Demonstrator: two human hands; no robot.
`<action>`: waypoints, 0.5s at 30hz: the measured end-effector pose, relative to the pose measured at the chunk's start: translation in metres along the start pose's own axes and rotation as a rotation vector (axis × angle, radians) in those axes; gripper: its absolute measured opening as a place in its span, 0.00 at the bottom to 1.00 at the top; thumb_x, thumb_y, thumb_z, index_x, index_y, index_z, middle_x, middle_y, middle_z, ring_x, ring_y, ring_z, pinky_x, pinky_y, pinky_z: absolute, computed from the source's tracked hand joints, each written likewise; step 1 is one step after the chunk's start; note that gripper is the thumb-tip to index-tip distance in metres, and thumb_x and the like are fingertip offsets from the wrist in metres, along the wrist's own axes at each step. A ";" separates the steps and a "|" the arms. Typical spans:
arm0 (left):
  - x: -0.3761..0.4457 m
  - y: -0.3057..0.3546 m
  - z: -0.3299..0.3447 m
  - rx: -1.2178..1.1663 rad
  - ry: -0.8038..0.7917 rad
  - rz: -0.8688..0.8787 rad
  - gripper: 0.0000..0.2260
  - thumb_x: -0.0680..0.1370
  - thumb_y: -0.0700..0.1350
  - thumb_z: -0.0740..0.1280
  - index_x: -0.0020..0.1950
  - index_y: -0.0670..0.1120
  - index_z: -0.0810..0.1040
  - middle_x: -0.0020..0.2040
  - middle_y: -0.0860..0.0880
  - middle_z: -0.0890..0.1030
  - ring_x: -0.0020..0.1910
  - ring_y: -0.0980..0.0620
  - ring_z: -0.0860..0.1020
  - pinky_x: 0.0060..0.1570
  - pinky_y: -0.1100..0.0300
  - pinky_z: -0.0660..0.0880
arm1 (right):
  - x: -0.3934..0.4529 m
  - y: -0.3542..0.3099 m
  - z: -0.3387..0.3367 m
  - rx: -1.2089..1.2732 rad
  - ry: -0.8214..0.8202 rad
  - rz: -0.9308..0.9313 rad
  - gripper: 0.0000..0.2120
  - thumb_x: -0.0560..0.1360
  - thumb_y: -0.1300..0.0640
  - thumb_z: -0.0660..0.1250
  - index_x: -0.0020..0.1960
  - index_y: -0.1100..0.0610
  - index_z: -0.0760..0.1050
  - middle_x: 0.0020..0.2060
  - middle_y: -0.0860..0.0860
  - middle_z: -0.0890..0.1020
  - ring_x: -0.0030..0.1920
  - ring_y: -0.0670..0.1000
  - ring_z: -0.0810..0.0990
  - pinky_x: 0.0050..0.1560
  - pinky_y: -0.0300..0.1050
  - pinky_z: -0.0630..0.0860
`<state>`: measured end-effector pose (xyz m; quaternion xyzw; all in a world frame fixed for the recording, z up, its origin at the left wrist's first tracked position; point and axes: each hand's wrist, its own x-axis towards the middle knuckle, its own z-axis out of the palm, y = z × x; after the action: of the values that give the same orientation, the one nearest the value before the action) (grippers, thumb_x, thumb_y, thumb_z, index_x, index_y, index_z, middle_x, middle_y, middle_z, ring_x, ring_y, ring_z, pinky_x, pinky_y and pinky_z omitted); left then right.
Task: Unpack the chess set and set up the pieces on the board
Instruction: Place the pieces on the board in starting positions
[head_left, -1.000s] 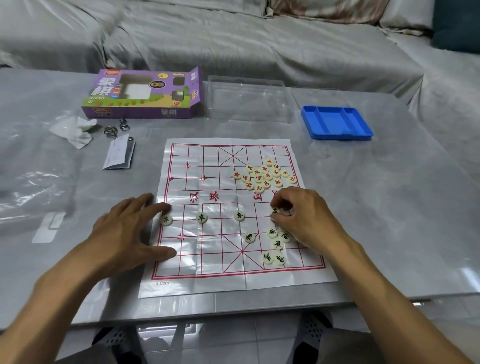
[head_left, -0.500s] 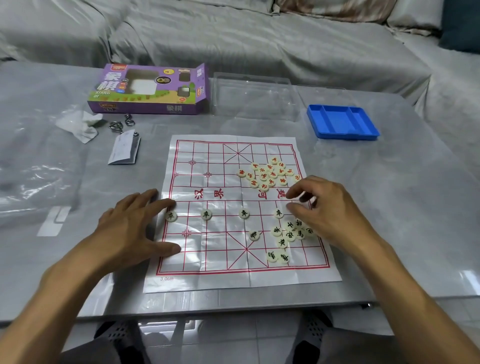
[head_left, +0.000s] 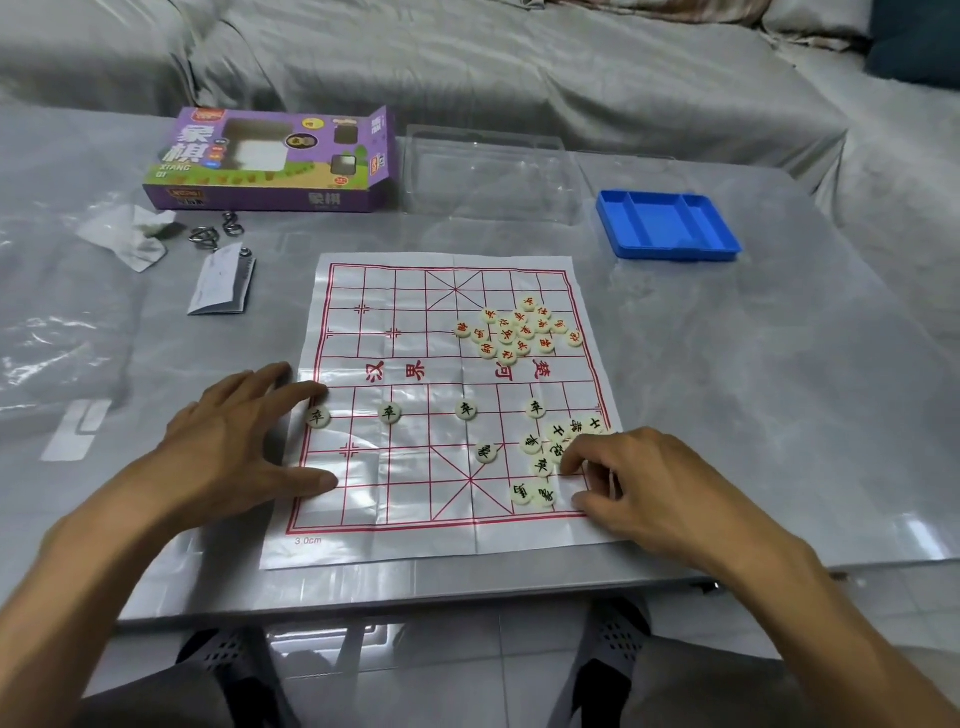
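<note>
On the near half of the board (head_left: 395, 467), four black soldier pieces are now sitting in a row; the fourth soldier (head_left: 535, 408) is standing free on its crossing, where a second ago the right hand (head_left: 649, 483) was setting it down. That hand is now coming back toward the near right of the board, fingers (head_left: 574, 460) curling down into the loose black pile (head_left: 558, 447). It looks to be pinching a piece, but the fingertips are hiding it, so I cannot tell which one, or whether it is gripped yet.

The left hand (head_left: 239, 447) is lying flat and spread over the board's left edge, one fingertip just beside the first soldier (head_left: 318, 417), apparently pinning the thin sheet to the worktop (head_left: 753, 415).

Judgement: one soldier is left to place on the right edge, then the back ranks. The red pile (head_left: 519, 330) on the far right half of the board is still untouched. Beyond the board, the purple box (head_left: 270, 161) and blue tray (head_left: 670, 226) are sitting empty.
</note>
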<state>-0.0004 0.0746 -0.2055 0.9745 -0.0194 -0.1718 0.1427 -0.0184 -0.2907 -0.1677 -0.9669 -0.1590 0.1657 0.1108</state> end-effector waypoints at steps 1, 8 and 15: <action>0.000 0.000 0.000 0.005 -0.006 -0.003 0.51 0.53 0.81 0.58 0.74 0.65 0.56 0.79 0.55 0.52 0.77 0.47 0.52 0.71 0.42 0.59 | 0.000 -0.001 0.001 0.000 0.009 -0.002 0.11 0.77 0.47 0.66 0.59 0.43 0.73 0.54 0.40 0.79 0.51 0.46 0.79 0.48 0.37 0.78; 0.003 -0.004 0.003 0.031 -0.006 0.000 0.54 0.48 0.85 0.52 0.73 0.68 0.54 0.79 0.55 0.51 0.76 0.47 0.52 0.70 0.42 0.60 | 0.009 -0.015 0.018 0.032 0.223 0.013 0.12 0.77 0.43 0.64 0.56 0.46 0.76 0.48 0.42 0.80 0.47 0.45 0.77 0.46 0.40 0.75; 0.002 0.000 0.001 0.026 -0.015 -0.005 0.49 0.56 0.82 0.59 0.74 0.66 0.55 0.79 0.54 0.51 0.77 0.47 0.52 0.72 0.42 0.59 | 0.015 -0.026 0.024 0.046 0.270 0.042 0.11 0.77 0.43 0.64 0.54 0.48 0.77 0.48 0.42 0.81 0.46 0.44 0.77 0.47 0.38 0.74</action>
<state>0.0009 0.0739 -0.2075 0.9750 -0.0204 -0.1794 0.1295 -0.0203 -0.2574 -0.1868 -0.9808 -0.1187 0.0397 0.1497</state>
